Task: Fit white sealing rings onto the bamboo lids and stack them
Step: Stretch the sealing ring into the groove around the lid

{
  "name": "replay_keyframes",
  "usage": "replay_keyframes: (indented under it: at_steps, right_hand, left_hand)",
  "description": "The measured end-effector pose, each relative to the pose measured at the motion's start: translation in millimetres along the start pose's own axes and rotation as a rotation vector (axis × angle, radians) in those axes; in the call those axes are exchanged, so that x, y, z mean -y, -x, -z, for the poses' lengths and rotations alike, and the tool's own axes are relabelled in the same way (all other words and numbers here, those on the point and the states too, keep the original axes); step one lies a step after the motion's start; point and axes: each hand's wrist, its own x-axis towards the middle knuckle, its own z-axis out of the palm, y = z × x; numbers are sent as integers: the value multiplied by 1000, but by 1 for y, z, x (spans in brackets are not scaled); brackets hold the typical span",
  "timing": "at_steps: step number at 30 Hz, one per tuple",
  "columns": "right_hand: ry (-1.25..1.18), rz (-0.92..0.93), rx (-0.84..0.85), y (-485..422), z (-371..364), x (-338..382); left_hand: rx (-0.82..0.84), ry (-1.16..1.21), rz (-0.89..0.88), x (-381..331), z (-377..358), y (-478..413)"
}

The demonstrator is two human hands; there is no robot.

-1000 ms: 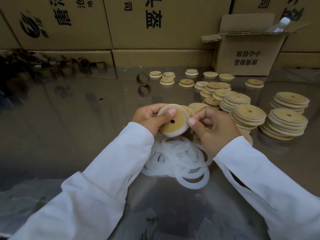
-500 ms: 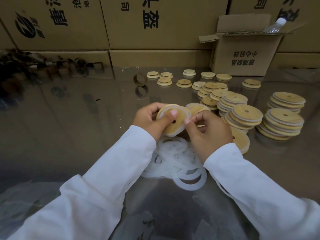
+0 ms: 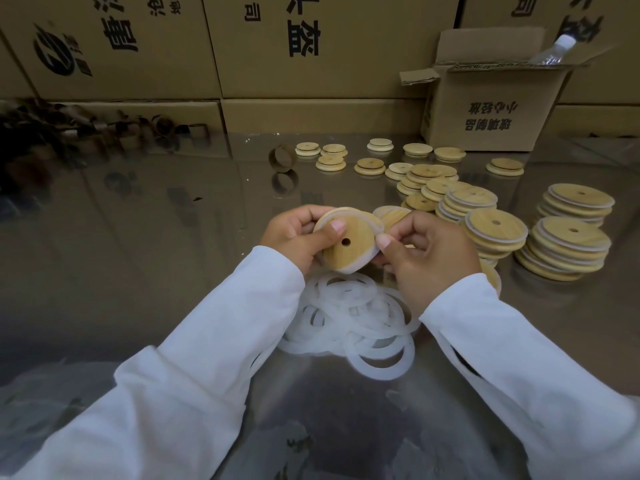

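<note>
Bamboo lid (image 3: 346, 239) gripped between both hands

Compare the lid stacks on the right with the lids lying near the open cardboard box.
The right-hand stacks are piled many lids high; the far lids by the open box lie singly or in twos. The stacked lids show white rings at their edges; the far lids show none. Both are round bamboo lids.
</note>
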Motion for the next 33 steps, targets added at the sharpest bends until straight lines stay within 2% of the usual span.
replay_keyframes:
  at_steps: [8, 12, 19, 25, 29, 33]
  right_hand:
    - [-31, 2, 37, 3, 2, 5]
    - [-67, -5, 46, 4, 1, 4]
    - [-75, 19, -36, 6, -7, -1]
    - [-34, 72, -161, 7, -6, 0]
    - [39, 136, -166, 7, -4, -1]
    - [46, 133, -99, 6, -4, 0]
  left_hand:
    - [-9, 91, 18, 0, 2, 1]
    - [-21, 19, -36, -2, 1, 3]
    - [-61, 46, -55, 0, -7, 3]
    - [-21, 280, 74, 1, -10, 2]
    - [59, 139, 79, 4, -11, 3]
    - [52, -35, -13, 4, -9, 4]
